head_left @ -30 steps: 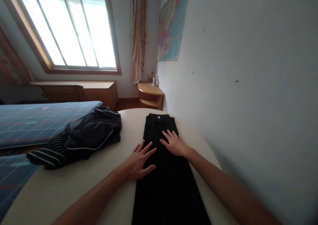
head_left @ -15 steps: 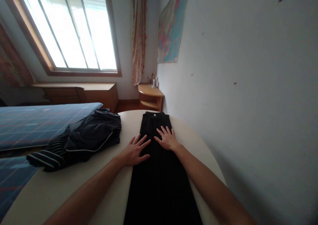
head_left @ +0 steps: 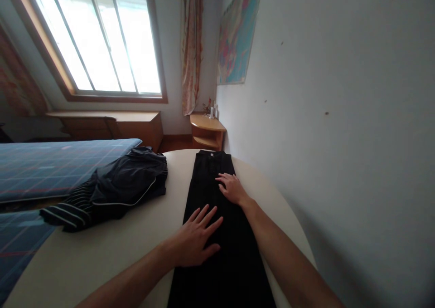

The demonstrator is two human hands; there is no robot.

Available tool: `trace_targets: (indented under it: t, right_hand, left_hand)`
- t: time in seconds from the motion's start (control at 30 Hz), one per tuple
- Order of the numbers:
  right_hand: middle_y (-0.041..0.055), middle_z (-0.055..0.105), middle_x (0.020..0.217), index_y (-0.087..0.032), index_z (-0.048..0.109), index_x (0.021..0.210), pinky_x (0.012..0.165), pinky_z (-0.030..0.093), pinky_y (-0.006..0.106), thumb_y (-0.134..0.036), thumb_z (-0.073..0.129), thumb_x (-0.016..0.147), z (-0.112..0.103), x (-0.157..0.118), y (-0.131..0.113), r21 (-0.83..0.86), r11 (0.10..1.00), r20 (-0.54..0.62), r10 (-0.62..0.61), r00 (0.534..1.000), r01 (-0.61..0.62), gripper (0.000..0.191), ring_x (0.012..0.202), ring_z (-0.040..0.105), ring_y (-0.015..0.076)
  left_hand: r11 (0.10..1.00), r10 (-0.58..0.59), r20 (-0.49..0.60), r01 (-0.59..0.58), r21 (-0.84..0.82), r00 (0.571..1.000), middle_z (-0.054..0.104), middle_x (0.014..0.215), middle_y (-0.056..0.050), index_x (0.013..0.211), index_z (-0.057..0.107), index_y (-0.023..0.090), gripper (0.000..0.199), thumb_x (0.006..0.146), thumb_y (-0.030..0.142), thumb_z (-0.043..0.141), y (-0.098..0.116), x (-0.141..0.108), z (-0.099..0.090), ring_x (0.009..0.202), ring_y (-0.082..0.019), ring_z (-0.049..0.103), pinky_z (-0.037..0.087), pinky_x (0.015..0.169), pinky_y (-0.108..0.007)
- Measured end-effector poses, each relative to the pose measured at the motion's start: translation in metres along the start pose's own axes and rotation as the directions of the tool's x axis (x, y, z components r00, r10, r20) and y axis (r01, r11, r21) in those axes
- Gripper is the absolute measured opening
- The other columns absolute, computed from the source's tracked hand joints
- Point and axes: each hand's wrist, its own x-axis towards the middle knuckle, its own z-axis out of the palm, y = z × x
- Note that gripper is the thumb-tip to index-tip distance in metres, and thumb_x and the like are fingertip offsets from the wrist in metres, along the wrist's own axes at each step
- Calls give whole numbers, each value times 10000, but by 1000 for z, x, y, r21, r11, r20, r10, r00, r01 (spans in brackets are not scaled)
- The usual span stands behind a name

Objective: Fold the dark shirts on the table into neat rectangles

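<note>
A pair of black trousers lies lengthwise on the round cream table, its waist end with a small pale label at the far side and its near end running out of view at the bottom. My left hand is spread palm down over the left part of the cloth, nearer to me. Farther up, my right hand rests on the right side below the waist, fingers stretched toward the left. Neither hand grasps the fabric.
A rumpled dark garment with white stripes lies at the table's left edge, against a blue plaid mattress. The wall stands close on the right. A wooden corner shelf and a desk are beyond the table.
My left hand has slid toward me and a little right along the trousers. My right hand stays in about the same place, its fingers now closer together and pointing more to the left.
</note>
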Motion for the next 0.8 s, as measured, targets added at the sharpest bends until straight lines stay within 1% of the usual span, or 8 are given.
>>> trace_targets:
  t: [0.13, 0.23, 0.3, 0.4, 0.47, 0.53, 0.67, 0.8]
  right_hand:
    - [70, 405, 1558, -248, 523, 1429, 1191, 183, 446, -386, 430, 974, -4, -6, -8, -105, 993, 20, 62, 998, -60, 485, 1436, 324, 249]
    - [111, 430, 1533, -200, 547, 1414, 1157, 261, 415, -385, 411, 978, -6, -11, -21, -170, 978, -11, 118, 993, -119, 493, 1390, 377, 278]
    - [138, 445, 1518, -149, 526, 1429, 1148, 282, 402, -395, 389, 982, -4, -16, -29, -187, 970, 4, 158, 987, -155, 529, 1381, 389, 290]
    - [157, 345, 1579, -95, 385, 1517, 1176, 235, 445, -462, 322, 997, 5, -26, -38, -178, 966, 76, 203, 976, -187, 640, 1458, 276, 328]
    - [134, 227, 1630, -111, 294, 1558, 1194, 173, 497, -524, 269, 1000, 11, -33, -41, -156, 968, 113, 214, 970, -195, 695, 1501, 150, 351]
    - [104, 151, 1651, -138, 250, 1574, 1204, 116, 516, -574, 238, 993, 14, -38, -42, -140, 970, 127, 217, 968, -200, 727, 1515, 66, 350]
    - [84, 115, 1658, -159, 222, 1582, 1211, 73, 497, -610, 220, 981, 15, -37, -42, -136, 969, 149, 226, 963, -206, 751, 1522, 21, 319]
    - [78, 117, 1658, -170, 218, 1584, 1211, 71, 489, -608, 225, 979, 16, -26, -42, -128, 972, 149, 217, 965, -199, 746, 1523, 26, 312]
  left_hand:
    - [1000, 13, 0, -13, -10, 1000, 52, 1656, -76, 1581, 188, 314, 751, 944, 550, 506, 9, -13, 5, 1510, -351, 19, 126, 1201, -593]
    - [1000, 5, -19, -5, -9, 1000, 63, 1657, -73, 1578, 202, 319, 741, 943, 549, 508, 8, -15, 7, 1511, -350, 15, 117, 1201, -598]
    - [1000, 0, -28, 0, -9, 1000, 72, 1657, -72, 1576, 209, 322, 740, 940, 554, 509, 8, -15, 8, 1512, -346, 20, 115, 1204, -593]
    - [1000, -3, -44, 2, -11, 999, 104, 1655, -64, 1570, 236, 319, 726, 940, 548, 513, 8, -15, 8, 1514, -333, 45, 112, 1213, -573]
    - [1000, -12, -55, 11, -13, 998, 141, 1652, -58, 1562, 265, 310, 710, 940, 548, 511, 10, -15, 8, 1515, -325, 72, 117, 1218, -558]
    - [1000, -31, -57, 31, -6, 998, 176, 1646, -61, 1557, 285, 294, 710, 936, 554, 512, 11, -16, 8, 1514, -324, 92, 125, 1218, -555]
    - [999, -38, -59, 39, 15, 998, 180, 1645, -64, 1559, 283, 283, 723, 937, 592, 484, 10, -14, 8, 1514, -331, 71, 119, 1214, -568]
    - [998, -47, -55, 49, 29, 997, 162, 1649, -67, 1561, 277, 274, 720, 950, 619, 436, 2, -11, 6, 1513, -336, 65, 111, 1213, -565]
